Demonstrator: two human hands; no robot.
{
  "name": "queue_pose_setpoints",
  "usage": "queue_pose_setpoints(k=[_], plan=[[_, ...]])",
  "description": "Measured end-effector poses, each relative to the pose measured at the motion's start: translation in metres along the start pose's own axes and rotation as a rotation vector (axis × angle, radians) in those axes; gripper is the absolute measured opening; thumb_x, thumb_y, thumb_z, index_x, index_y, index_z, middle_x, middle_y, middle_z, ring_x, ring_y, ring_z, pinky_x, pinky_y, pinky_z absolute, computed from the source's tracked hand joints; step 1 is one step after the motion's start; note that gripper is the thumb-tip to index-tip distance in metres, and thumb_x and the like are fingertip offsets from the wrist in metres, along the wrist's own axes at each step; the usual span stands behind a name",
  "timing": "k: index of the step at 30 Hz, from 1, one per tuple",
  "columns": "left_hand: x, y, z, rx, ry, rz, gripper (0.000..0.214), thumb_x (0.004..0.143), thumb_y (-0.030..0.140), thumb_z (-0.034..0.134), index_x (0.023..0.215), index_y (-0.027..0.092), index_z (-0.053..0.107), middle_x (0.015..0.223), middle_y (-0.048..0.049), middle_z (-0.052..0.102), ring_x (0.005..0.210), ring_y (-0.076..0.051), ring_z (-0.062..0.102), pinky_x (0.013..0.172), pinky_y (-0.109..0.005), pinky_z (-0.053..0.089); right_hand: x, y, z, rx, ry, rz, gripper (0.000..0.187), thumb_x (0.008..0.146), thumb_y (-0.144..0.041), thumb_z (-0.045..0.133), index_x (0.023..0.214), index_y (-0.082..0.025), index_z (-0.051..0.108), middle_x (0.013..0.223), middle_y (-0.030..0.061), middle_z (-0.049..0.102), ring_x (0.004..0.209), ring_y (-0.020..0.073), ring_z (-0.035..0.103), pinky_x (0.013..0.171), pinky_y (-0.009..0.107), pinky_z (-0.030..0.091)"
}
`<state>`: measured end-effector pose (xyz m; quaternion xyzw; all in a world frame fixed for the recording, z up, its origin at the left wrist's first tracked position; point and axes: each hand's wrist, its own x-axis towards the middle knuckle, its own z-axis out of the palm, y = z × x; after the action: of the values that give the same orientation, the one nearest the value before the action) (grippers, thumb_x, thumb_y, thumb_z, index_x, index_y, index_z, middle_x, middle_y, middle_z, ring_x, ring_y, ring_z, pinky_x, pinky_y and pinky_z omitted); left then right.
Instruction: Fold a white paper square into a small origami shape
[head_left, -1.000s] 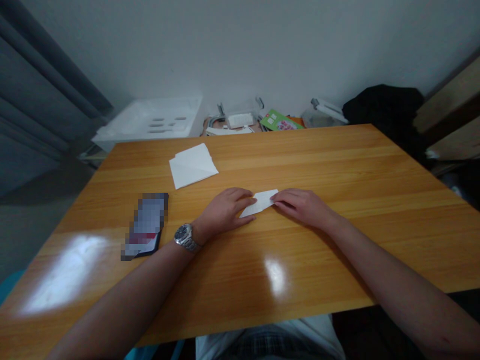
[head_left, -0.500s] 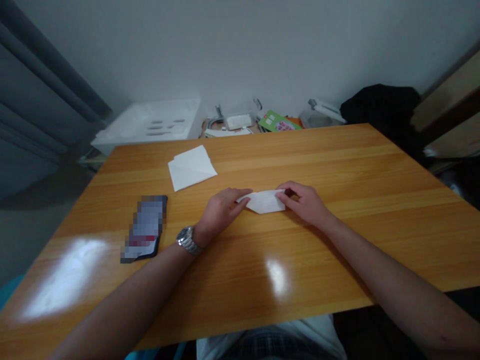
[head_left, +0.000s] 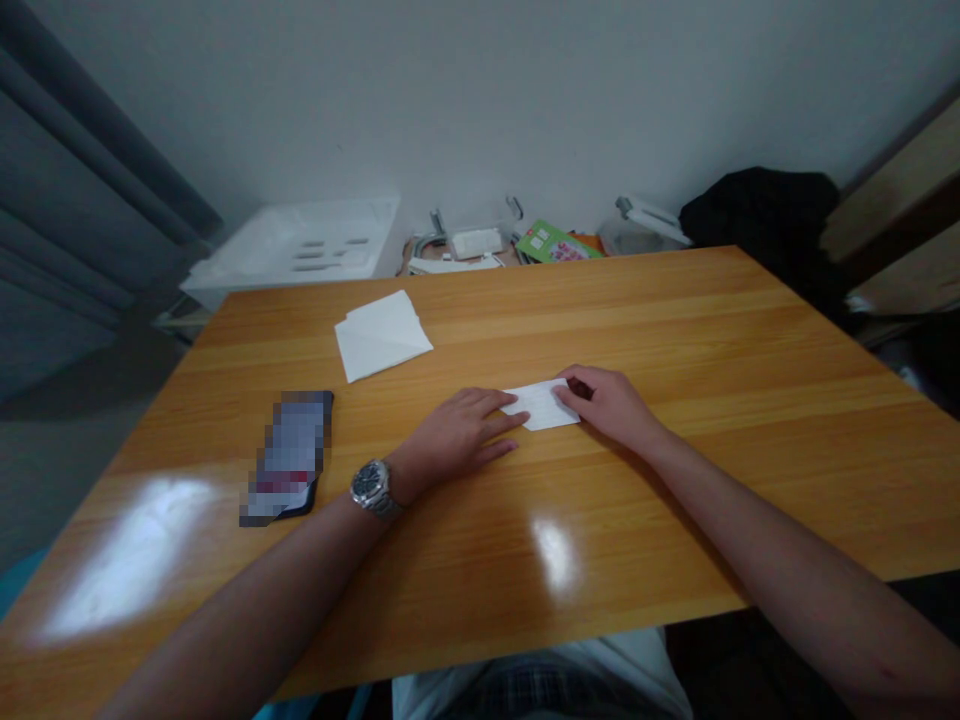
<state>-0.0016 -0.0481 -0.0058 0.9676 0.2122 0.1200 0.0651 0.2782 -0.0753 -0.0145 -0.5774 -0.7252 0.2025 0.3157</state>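
A small folded white paper (head_left: pixel 541 404) lies flat on the wooden table (head_left: pixel 675 330), near its middle. My left hand (head_left: pixel 457 435), with a wristwatch (head_left: pixel 372 486) on its wrist, lies flat with stretched fingers pressing the paper's left end. My right hand (head_left: pixel 607 400) curls at the paper's right end, its fingertips pinching that edge down.
More folded white paper (head_left: pixel 381 334) lies further back on the left. A dark phone (head_left: pixel 289 455) rests at the left of my left arm. Behind the table are a white box (head_left: pixel 300 245), a green packet (head_left: pixel 553 243), small clutter and a black bag (head_left: pixel 757 210).
The paper went from a slanted strip, through a lifted fold held between both hands, to lying flat. My left hand opened and pressed down on it.
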Motion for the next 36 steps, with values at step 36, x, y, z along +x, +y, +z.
queue_pose_setpoints(k=[36], plan=[[-0.003,-0.007,0.005,-0.044,0.025,0.003,0.046,0.103,0.043,0.051,0.145,0.025,0.055,0.156,-0.0148,0.046,0.144,-0.031,0.044,0.12,-0.057,0.036,-0.003,0.003,-0.027,0.027,-0.117,-0.322,0.016,0.094,-0.032,0.065,0.104,-0.03,0.078,0.112,0.0089,0.066,0.106,0.0255,0.063,0.095,0.045,0.053]])
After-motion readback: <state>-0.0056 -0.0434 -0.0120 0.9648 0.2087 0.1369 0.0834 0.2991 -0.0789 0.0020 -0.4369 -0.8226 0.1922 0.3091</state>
